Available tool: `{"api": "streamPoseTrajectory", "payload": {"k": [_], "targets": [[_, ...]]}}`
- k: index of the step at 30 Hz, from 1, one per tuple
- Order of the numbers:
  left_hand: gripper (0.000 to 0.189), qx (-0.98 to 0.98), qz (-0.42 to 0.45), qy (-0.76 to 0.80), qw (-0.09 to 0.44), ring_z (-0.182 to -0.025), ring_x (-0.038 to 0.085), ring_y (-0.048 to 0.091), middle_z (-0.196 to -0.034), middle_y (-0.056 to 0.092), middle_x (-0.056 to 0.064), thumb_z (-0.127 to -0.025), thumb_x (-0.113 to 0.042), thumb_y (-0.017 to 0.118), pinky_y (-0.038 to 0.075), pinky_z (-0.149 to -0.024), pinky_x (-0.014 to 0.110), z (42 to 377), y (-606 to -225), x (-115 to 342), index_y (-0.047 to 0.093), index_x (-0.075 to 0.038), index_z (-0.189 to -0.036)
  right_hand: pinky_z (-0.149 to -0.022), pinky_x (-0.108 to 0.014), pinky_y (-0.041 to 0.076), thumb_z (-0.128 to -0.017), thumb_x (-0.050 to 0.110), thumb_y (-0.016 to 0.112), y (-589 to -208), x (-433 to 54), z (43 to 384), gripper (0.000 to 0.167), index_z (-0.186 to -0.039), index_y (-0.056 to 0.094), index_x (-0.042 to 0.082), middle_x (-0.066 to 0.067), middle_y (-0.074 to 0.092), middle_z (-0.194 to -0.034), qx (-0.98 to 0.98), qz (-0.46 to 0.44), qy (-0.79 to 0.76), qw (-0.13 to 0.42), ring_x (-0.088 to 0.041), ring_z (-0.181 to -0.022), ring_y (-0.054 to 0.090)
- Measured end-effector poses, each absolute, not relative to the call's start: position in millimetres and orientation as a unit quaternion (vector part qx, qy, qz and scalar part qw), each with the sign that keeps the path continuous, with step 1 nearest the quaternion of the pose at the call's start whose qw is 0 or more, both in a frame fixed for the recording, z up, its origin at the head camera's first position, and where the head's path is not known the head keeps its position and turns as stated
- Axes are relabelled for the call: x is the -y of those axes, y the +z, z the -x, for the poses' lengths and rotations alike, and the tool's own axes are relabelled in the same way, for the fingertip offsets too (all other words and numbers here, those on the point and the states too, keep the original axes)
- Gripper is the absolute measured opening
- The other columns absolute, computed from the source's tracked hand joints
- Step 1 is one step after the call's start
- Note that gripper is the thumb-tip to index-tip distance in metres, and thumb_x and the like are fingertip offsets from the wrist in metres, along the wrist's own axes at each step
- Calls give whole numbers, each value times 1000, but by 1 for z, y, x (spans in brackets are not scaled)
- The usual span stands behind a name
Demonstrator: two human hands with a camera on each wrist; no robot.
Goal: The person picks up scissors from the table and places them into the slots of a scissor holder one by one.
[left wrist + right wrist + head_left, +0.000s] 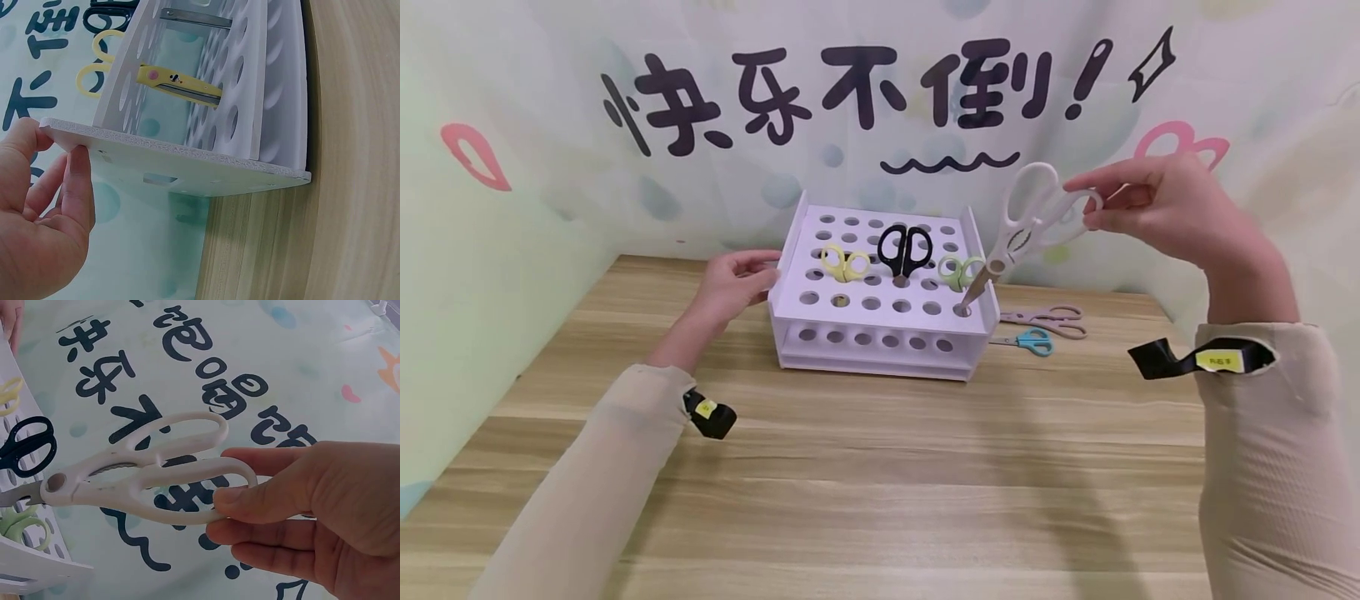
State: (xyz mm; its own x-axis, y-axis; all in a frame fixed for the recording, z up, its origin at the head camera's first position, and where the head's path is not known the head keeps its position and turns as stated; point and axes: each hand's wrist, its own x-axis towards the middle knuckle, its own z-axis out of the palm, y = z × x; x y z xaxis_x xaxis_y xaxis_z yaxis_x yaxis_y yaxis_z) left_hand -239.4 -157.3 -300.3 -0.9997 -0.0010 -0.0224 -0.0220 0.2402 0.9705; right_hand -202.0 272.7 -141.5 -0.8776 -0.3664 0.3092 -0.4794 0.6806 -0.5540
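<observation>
Right hand (1161, 208), upper right: white scissors (1036, 228) are pinched by one handle. Left hand (724, 289), centre left: rack (880, 320) is gripped.

Pink scissors (1056, 319) — blade ends hidden behind rack (880, 367); left-cuff label (706, 408) — print too small to read.

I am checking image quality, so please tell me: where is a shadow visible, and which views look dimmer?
Head: brightest view, soft shadow on the table beside the right sleeve; left wrist: dimmer, rack distinct; right wrist: also dimmer, white scissors clear.
</observation>
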Motion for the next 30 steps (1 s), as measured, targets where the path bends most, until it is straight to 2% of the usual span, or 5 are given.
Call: {"api": "streamPoseTrajectory", "payload": {"k": [10,17,24,30], "targets": [[41,-776,-1,631,2,-80,7,52,-95,51,3,-87,-6,56,52,-70,17,240,-302,158,52,0,-127,-68,-6,46,-81,-4,65,-153,-273,213,35,-115,63,2,-11,65,-81,922,-235,295,84,-3,-70,60],[43,-779,-12,627,6,-81,6,51,-96,49,4,-88,-8,56,52,-71,16,239,-301,159,50,0,-130,-66,-7,48,-79,-8,65,-161,-270,220,36,-115,63,0,-5,64,-80,921,-238,295,88,-6,-69,57],[41,-777,-8,629,-3,-81,7,52,-94,51,3,-87,-6,56,52,-71,17,239,-303,158,52,1,-128,-62,-11,49,-80,-8,64,-174,-262,230,34,-113,65,1,-13,62,-83,918,-250,298,74,-10,-67,55],[41,-780,-6,626,-3,-82,8,52,-95,51,3,-87,-7,55,52,-71,17,240,-303,157,52,0,-127,-62,-12,50,-81,-7,64,-183,-257,234,32,-112,66,2,-11,58,-79,921,-251,292,66,-14,-66,53]]}}
